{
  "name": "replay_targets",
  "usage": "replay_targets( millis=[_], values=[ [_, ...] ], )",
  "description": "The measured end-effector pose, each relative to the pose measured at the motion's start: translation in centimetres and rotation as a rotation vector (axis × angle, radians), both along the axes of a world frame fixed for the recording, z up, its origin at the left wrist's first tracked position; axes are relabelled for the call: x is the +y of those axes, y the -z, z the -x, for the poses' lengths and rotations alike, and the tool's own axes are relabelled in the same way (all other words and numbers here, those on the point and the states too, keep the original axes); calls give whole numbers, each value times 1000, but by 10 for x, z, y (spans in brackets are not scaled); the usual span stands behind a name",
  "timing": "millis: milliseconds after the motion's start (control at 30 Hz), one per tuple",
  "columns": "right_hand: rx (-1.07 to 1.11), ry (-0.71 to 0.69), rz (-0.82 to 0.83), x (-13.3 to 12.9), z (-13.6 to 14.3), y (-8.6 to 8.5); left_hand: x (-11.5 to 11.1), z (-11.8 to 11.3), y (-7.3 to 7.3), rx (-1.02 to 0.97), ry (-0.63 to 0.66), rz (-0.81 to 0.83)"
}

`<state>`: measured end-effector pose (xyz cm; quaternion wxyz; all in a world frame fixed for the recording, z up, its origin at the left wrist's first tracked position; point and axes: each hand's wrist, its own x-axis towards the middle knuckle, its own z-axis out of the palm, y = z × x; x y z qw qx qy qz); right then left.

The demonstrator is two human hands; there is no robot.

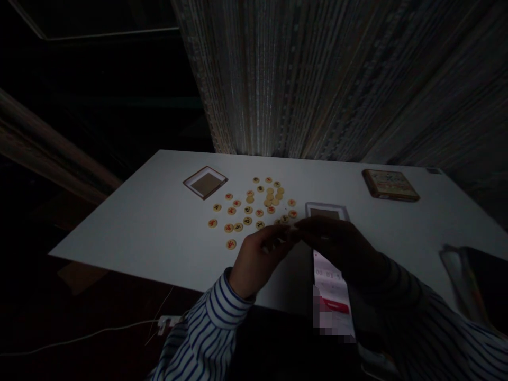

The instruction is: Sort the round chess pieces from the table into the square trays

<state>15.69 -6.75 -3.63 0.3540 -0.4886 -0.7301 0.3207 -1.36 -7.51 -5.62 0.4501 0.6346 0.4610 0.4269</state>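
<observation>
My left hand [257, 259] and my right hand [339, 246] meet above the front middle of the table. Their fingertips pinch a small, round xiangqi piece [292, 230], dim and partly covered by the fingers. Just beyond them, several xiangqi pieces [248, 210] lie scattered, some with red or black characters facing up and some with plain faces. A few pieces [284, 218] close to my fingertips are partly hidden. Behind my right hand is a shallow open box part [346, 212] with a pale rim.
Another shallow box part [205, 182] lies on the white table [130, 222] at the left. A closed patterned box [391, 185] sits at the back right. Below my right hand, a lit phone [331, 286] shows a timer. A dark object [486, 280] stands at the right edge; a string curtain [286, 79] hangs behind.
</observation>
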Motion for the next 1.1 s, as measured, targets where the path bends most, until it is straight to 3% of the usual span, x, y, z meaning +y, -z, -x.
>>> replay_targets(
  millis=[100, 200, 533, 700, 833, 967, 1100],
  values=[
    [39, 56, -7, -2, -12, 2, 4, -13, 6, -189, 32, 128],
    [23, 9, -57, -1, -25, 6, 9, -25, 10, -260, 76, 209],
    [-262, -174, -211, 18, -60, -5, 33, -52, 5, -135, 193, 164],
    [-379, -197, -275, 30, -71, -3, 46, -62, 10, -109, 217, 142],
    [-553, -192, -214, 36, -77, -1, 53, -68, 25, -45, 124, 126],
    [-706, -183, -44, 40, -82, 5, 54, -72, 46, 88, 5, 13],
    [-857, -194, 122, 46, -82, 9, 52, -75, 58, 216, -26, -62]
  ],
)
